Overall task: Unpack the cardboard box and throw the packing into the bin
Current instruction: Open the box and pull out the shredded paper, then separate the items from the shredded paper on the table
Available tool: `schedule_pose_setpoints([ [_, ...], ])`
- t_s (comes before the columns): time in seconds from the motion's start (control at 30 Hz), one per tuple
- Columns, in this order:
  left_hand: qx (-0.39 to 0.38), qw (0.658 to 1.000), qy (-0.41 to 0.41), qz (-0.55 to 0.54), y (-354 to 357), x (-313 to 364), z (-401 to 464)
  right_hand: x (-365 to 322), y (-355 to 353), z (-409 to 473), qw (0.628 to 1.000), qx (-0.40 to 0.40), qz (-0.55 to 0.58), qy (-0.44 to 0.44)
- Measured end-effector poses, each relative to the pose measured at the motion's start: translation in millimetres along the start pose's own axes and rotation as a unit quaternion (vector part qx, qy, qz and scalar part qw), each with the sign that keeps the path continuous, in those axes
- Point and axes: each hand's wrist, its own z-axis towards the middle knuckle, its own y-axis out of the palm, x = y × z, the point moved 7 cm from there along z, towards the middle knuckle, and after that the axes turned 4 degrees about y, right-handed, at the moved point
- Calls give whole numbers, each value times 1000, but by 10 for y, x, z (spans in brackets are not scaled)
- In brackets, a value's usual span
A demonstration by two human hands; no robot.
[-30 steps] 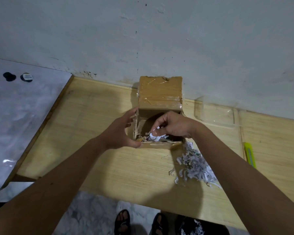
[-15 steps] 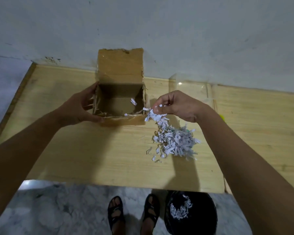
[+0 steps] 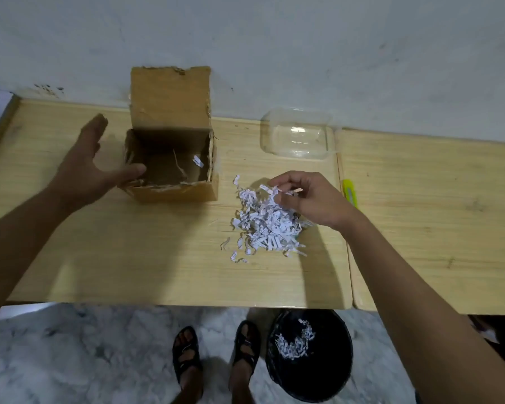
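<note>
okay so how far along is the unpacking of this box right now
Mostly done: the cardboard box is open and nearly bare, one paper scrap left inside, and some shreds already lie in the bin. In hand: the right hand pinches the shredded paper pile on the table. Left: binning that pile.

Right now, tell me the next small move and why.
Probably close the right hand on the shredded paper heaped on the table and carry it to the black bin below. The cardboard box looks nearly empty; the bin already holds shreds.
</note>
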Motion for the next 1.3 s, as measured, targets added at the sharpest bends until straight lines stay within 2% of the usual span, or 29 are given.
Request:
schedule_pose_setpoints([
  [0.17, 60, 988, 139, 42, 211, 765, -51, -38, 34, -120, 996, 20, -77, -39],
  [0.27, 38, 975, 211, 56, 605, 1235, -134, -10, 30, -168, 997, 20, -61, -43],
  [0.4, -32, 961, 272, 40, 1237, 1521, -296, 40, -7, -195, 996, 26, -62, -58],
  [0.57, -100, 955, 279, 9, 1826, 1520, -457, 78, -40, -240, 996, 35, -34, -80],
  [0.7, -175, 958, 226, 5, 2117, 1382, -517, 135, -72, -285, 993, 50, -35, -104],
  [0.83, -197, 960, 201, 0, 2260, 1338, -541, 166, -55, -375, 991, 55, -45, -113],
  [0.97, -225, 953, 200, 18, 2348, 1305, -546, 180, 2, -458, 978, 42, -124, -160],
  [1.07, -272, 939, 206, 45, 2427, 1224, -578, 315, 112, -477, 970, 7, -195, -148],
  [1.2, -266, 944, 192, 42, 2446, 1124, -561, 514, 243, -441, 956, -13, -263, -131],
  [1.3, -236, 951, 196, 21, 2397, 1142, -521, 552, 221, -394, 956, 25, -254, -146],
])
